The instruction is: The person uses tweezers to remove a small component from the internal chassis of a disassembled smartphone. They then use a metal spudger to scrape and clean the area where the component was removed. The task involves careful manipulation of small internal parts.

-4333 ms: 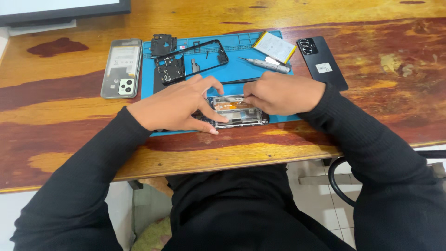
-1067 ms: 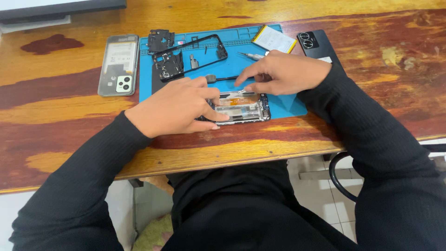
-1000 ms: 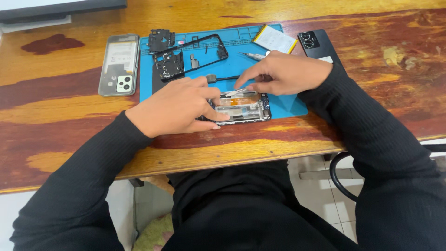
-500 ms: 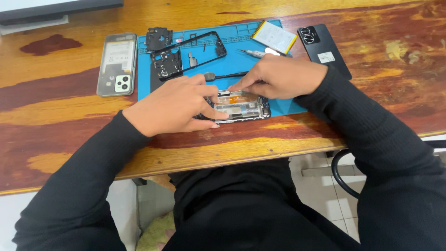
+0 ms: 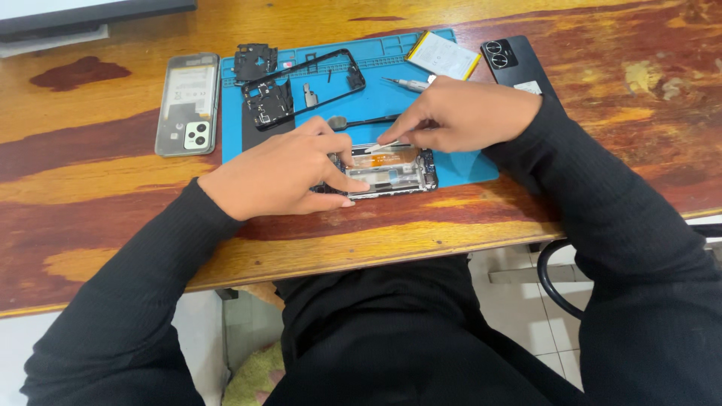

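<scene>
On blue mat [image 5: 466, 162], left hand [image 5: 282, 169], right hand [image 5: 466, 116], opened phone [image 5: 391, 171]

A wooden surface [image 5: 113, 218], streaked red and yellow, fills most of the frame. On its upper middle lies a blue work mat [image 5: 391, 98]. Just left of the mat, a clear phone case [image 5: 189, 103] with a white camera cut-out lies flat. On the mat's upper left sit a black phone frame [image 5: 304, 79], a dark cover plate [image 5: 256, 60] and a black inner board [image 5: 268, 103], with a small grey bracket [image 5: 310, 95] among them. At the mat's upper right corner a white battery with yellow edge [image 5: 442, 55] lies tilted, and a black phone back [image 5: 519, 66] rests just right of it. A dark strip [image 5: 90, 16] runs along the upper left edge. White floor tiles [image 5: 519, 301] show at lower right.
</scene>
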